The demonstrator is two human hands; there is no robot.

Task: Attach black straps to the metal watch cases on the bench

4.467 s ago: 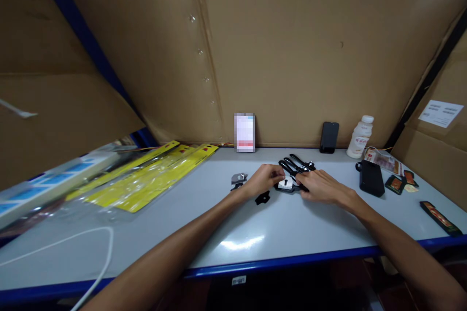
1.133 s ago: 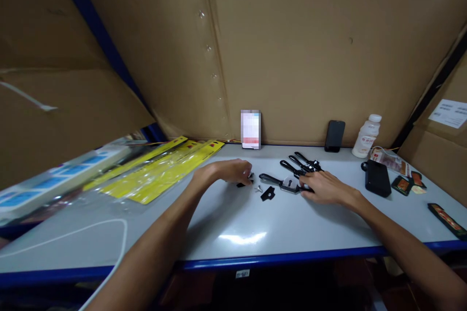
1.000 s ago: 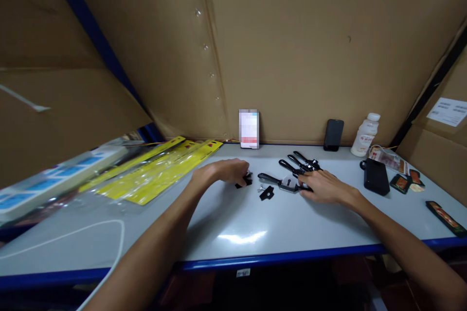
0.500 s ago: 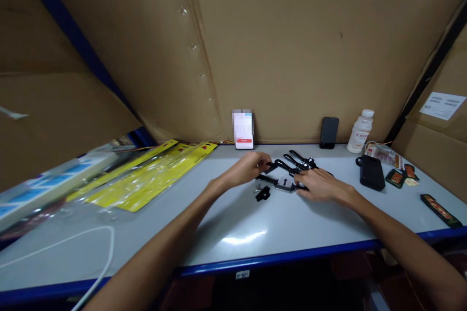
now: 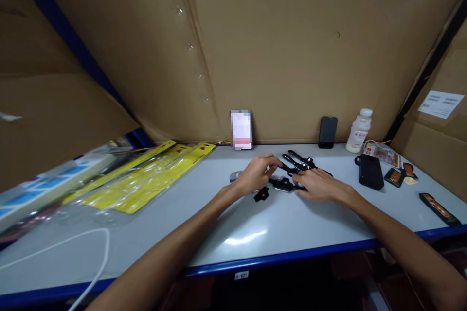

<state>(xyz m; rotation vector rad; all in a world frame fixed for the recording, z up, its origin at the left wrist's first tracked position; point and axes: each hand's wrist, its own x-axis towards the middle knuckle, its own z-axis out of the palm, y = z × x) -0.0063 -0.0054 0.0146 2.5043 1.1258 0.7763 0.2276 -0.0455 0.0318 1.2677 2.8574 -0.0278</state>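
My right hand [image 5: 317, 184] is closed on the right handle of a black spokeshave [image 5: 301, 188] lying on the table. A black cap [image 5: 285, 183] now sits over the blade in its middle, with a strip of bright metal showing below. My left hand [image 5: 260, 172] hovers over the left end of this spokeshave, fingers bent and thumb apart, with nothing visible held. Several more black spokeshaves [image 5: 292, 156] lie just behind my hands. Another small black cap [image 5: 261, 195] rests on the table in front of my left hand. A grey piece [image 5: 235, 175] lies behind my left wrist.
Yellow-backed clear blister packs [image 5: 146, 180] lie on the left. A lit phone [image 5: 241, 129] and a dark phone [image 5: 328, 132] lean on the cardboard wall. At right are a bottle [image 5: 359, 131], a black case [image 5: 370, 172] and small packets [image 5: 440, 209]. A white cable [image 5: 107, 243] crosses front left.
My left hand has lowered and come nearer, and a black cap now covers the silver blade that was bare before. The right hand stays on the handle. A grey piece has come into view.
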